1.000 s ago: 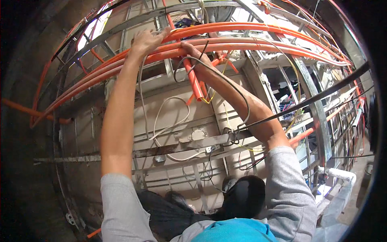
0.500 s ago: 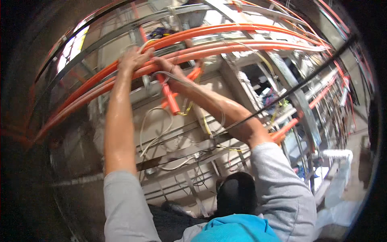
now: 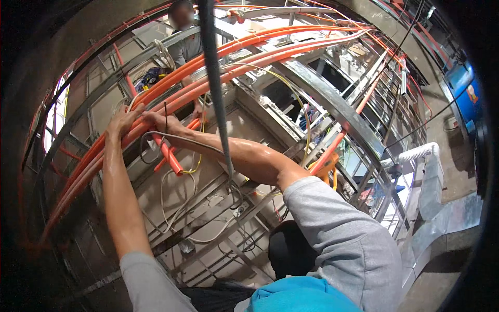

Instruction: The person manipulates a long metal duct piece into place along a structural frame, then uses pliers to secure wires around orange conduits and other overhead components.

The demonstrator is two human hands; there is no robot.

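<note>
A bundle of long orange conduits (image 3: 270, 37) runs in a curve from the lower left to the upper right. My left hand (image 3: 122, 124) is closed at the conduits, thumb side toward the other hand. Close beside it, my right hand (image 3: 165, 125) has its fingers bent round the same bundle; its fingertips are partly hidden. A dark grey cable (image 3: 182, 139) loops across my right wrist. Just below that hand, a short orange pipe (image 3: 171, 160) hangs at a slant with its end free. A thin yellow wire (image 3: 196, 165) curls next to the pipe.
Across the conduits is a co-worker (image 3: 186, 49), whose hand (image 3: 197, 110) is near the short pipe. A dark hanging cable (image 3: 212, 67) crosses in front. Metal framing (image 3: 332, 101), a white corrugated duct (image 3: 416, 153) and a blue drum (image 3: 460, 83) lie to the right.
My view has swung, so both hands and the conduits now appear further left and lower. Both hands stay at the bundle. The co-worker now shows more fully.
</note>
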